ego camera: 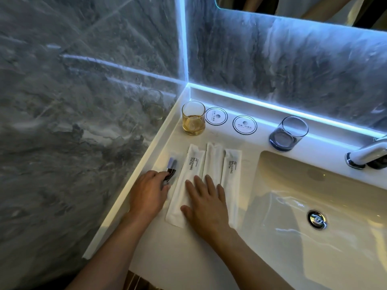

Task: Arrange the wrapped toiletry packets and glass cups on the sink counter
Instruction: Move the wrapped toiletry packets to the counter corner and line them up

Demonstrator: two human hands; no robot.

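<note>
On the glossy counter (184, 254) — right hand (206, 203) fingers spread flat over papery packets (188, 181); left hand (147, 193) pinching a razor (170, 169).

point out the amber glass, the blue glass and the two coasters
amber glass (193, 122), head view, on its tinted lower wall
blue glass (288, 136), head view, on its tinted base
coasters (216, 116), head view, centre of the left one

Counted relative to the sink basin (314, 195). Three white wrapped packets lie just left of it: left packet (188, 170), middle packet (213, 158), right packet (231, 170). One small clear-wrapped dark item (171, 167) lies farther left. Two glass cups: amber cup (193, 118) at the far left corner, blue cup (290, 133) behind the basin. Two round coasters between the cups: coaster one (216, 116), coaster two (244, 124). One faucet (366, 153) behind the basin at right.
</note>
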